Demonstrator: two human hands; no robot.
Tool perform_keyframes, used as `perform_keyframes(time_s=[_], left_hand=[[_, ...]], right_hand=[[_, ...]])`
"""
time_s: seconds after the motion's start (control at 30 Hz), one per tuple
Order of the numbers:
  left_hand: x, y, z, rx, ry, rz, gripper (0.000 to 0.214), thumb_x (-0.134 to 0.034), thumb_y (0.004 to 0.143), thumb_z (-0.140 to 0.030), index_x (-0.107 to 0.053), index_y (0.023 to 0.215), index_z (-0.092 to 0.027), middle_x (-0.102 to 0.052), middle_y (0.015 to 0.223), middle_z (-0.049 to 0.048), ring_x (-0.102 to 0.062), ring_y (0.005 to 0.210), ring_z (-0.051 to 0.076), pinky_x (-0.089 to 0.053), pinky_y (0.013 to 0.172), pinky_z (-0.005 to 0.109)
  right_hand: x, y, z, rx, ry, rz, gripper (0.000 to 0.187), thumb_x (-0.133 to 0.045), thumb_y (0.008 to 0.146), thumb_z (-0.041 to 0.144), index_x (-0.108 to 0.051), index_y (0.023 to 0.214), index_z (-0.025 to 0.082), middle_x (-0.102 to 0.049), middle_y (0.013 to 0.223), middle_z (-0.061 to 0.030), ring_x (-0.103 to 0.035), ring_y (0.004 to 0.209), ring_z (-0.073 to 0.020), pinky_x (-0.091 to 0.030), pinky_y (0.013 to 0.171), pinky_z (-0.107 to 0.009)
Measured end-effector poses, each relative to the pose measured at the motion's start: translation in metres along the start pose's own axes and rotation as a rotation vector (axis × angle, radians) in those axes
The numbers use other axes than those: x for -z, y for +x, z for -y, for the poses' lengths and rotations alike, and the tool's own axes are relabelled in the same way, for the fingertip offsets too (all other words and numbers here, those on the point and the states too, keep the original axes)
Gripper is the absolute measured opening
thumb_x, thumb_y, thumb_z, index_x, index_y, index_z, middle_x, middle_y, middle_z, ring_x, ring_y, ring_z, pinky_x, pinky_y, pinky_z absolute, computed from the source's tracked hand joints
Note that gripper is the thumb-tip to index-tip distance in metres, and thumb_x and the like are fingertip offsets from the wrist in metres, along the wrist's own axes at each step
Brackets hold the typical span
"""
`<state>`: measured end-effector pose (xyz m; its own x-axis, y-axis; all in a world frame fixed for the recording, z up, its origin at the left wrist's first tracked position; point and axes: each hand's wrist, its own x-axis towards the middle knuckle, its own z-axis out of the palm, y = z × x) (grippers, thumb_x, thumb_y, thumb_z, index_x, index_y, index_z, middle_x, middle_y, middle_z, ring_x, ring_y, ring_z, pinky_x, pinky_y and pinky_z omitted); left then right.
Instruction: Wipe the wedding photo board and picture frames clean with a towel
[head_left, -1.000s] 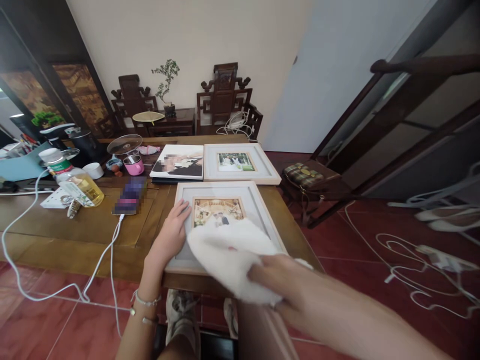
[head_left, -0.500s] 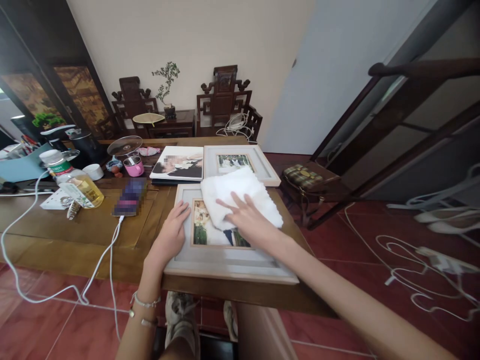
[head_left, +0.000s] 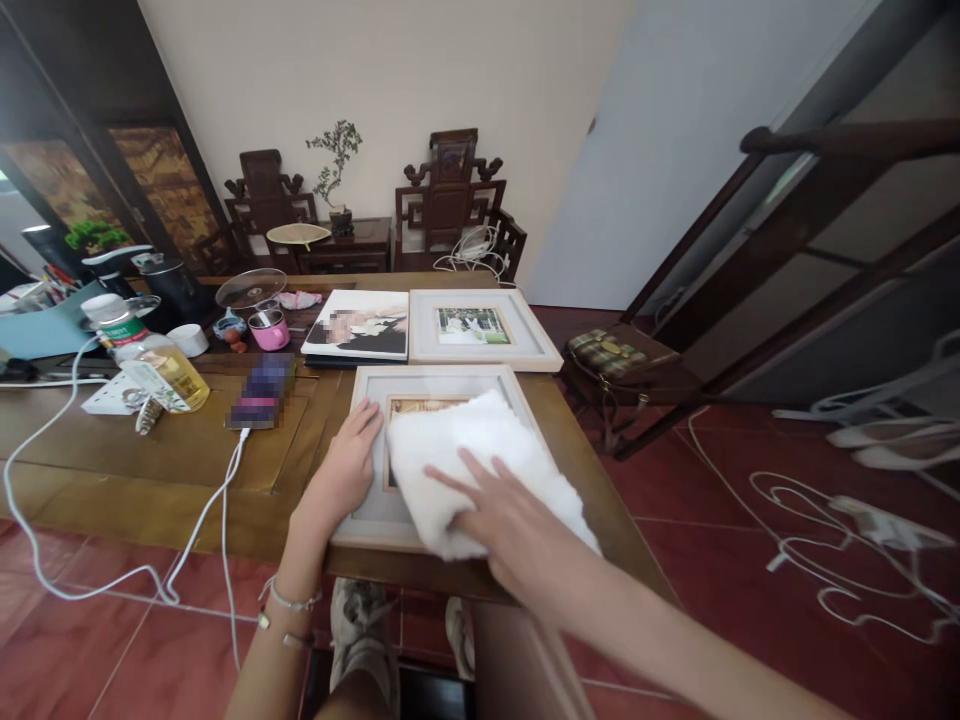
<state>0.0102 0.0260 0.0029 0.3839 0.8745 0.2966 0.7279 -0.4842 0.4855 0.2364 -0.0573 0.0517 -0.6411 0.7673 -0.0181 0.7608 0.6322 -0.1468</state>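
A light wooden picture frame (head_left: 480, 376) with a pale mat lies flat near the table's front edge. Across its photo and lower right part spreads a folded white fluffy cloth (head_left: 427, 450), which also hangs over the frame's front and right borders. My right hand (head_left: 510, 510) has hold of the cloth from above, fingers spread on it and the thumb side at its near fold. My left hand (head_left: 351, 455) rests on the frame's left border with its fingers stretched out flat, gripping nothing. Most of the photo is hidden under the cloth.
Behind lie a second framed photo (head_left: 517, 355) and a photo album (head_left: 356, 325). Leftward are a phone (head_left: 262, 390) on a white cable, a pink cup (head_left: 271, 332) and a bottle (head_left: 176, 375). A plaid bag (head_left: 607, 352) sits on a chair at right.
My right hand has drawn the cloth toward me, from the frame's far right part to its near side. More of the photo is covered now. My left hand stays put.
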Motion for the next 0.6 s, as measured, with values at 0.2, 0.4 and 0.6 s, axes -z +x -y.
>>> perform_keyframes(time_s=[0.2,0.4,0.6], left_hand=[[0.000,0.000,-0.001,-0.005,0.002,-0.002,0.056,-0.033,0.083,0.000,-0.048,0.135,-0.015,-0.043,0.147,0.0143,-0.028,0.143,0.023,-0.028,0.115,0.051],[0.001,0.000,-0.002,0.017,-0.016,0.007,0.055,-0.032,0.083,0.000,-0.048,0.135,-0.012,-0.042,0.147,0.0154,-0.029,0.143,0.024,-0.027,0.116,0.052],[-0.001,0.000,-0.001,0.009,-0.025,-0.016,0.058,-0.032,0.082,0.002,-0.048,0.135,-0.015,-0.043,0.147,0.0142,-0.028,0.143,0.023,-0.026,0.115,0.053]], right_hand=[[0.002,0.063,-0.065,-0.142,-0.256,-0.226,0.050,-0.046,0.067,-0.011,-0.071,0.098,0.018,-0.040,0.149,-0.0084,-0.024,0.139,-0.0404,-0.025,0.108,-0.065],[0.009,0.076,-0.060,-0.177,-0.298,-0.105,0.046,-0.050,0.071,-0.009,-0.069,0.106,0.015,-0.036,0.151,-0.0113,-0.027,0.136,-0.0462,-0.030,0.103,-0.068],[0.017,0.016,0.011,-0.049,-0.141,0.157,0.050,-0.067,0.061,-0.001,-0.069,0.108,0.017,-0.036,0.149,-0.0140,-0.032,0.132,-0.0499,-0.036,0.100,-0.067]])
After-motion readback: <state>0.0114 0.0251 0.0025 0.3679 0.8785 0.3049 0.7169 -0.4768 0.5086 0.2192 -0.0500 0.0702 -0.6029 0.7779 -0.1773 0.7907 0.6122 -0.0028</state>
